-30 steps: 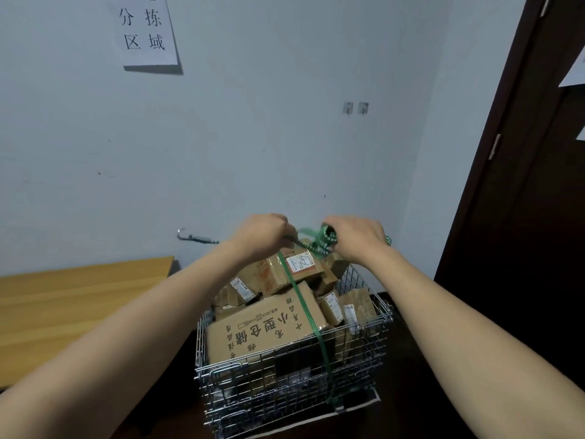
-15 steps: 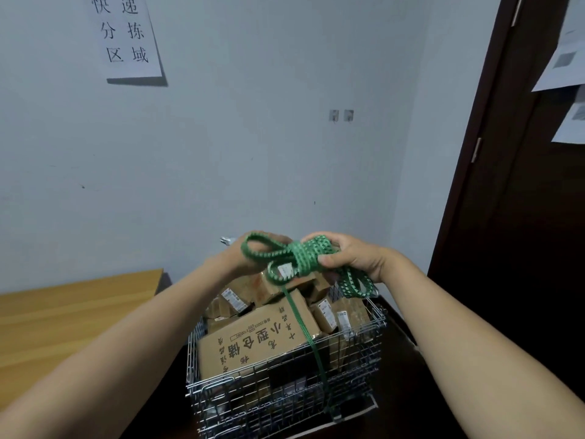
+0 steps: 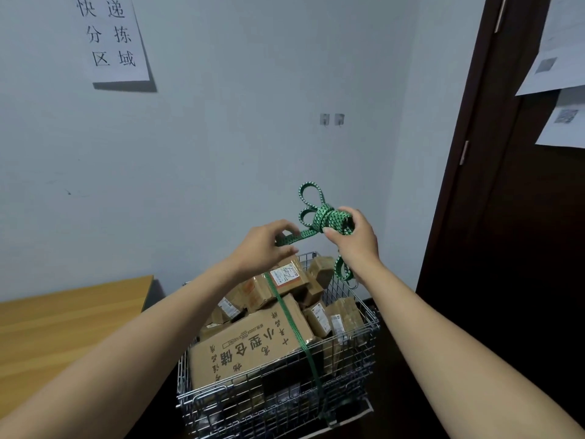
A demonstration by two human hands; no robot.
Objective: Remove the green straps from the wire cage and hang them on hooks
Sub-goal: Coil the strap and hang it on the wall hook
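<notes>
Head view: the right hand [image 3: 354, 240] grips a coiled green strap [image 3: 332, 218] above the wire cage [image 3: 368, 327], and the left hand [image 3: 262, 248] pinches its loose tail. A second green strap [image 3: 285, 315] crosses the cardboard boxes [image 3: 247, 346]. Two hooks [image 3: 331, 119] sit on the wall beyond, with a table [image 3: 63, 321] to the left.

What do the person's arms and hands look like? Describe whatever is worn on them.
The left hand and right hand are bare: no gloves, rings or wristbands show. The left forearm and right forearm are bare too, with no sleeve, watch or marking in view down to the picture's edge.
</notes>
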